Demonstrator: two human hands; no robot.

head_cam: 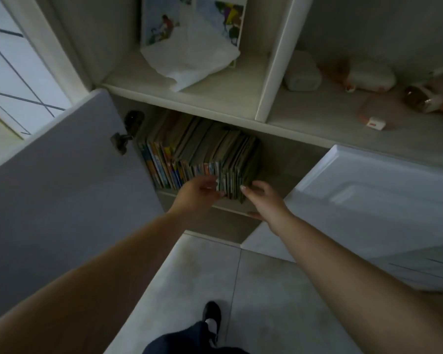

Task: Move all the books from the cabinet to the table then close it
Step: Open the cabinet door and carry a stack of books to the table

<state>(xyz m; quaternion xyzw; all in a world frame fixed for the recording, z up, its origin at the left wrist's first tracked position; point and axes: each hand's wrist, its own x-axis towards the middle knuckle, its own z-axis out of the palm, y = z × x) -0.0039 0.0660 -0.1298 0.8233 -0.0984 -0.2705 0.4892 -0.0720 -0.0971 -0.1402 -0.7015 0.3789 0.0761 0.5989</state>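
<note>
We're standing at the cabinet [179, 98], which is filling most of the frame, w/ both doors swung wide. The left door [62, 190] is taking up the left-centre and the right door [368, 200] is hanging at right-centre, so the lower bay in the middle is fully open to us. That's prob. why they're opened this far: we're needing room for both arms.

The floor [241, 290] is showing at bottom centre; no table is showing anywhere in the frame.

The books [197, 154] are sitting upright in the lower bay, centre of frame, packed spine-out against the bay's left wall, leaning a bit to the right since nothing's propping their right end. All of them look to be still inside, so we're judging the task as barely started.

Upper shelf, top centre: a picture book [164, 19] is standing w/ a white bag [189, 60] slumped in front of it. Small blurry items are lying upper right; we can't tell what they are.

We're reaching in w/ both arms. Our left hand [200, 192] is curling its fingers onto the spines mid-row, approx. splitting off a batch. Our right hand [262, 198] is hanging spread, fingers apart, just beside the row's right end, not clearly touching it. We're bracketing the right-hand chunk from both sides, likely to squeeze it as one block. Nothing's firmly clamped yet on either side, as far as we can tell.
</note>
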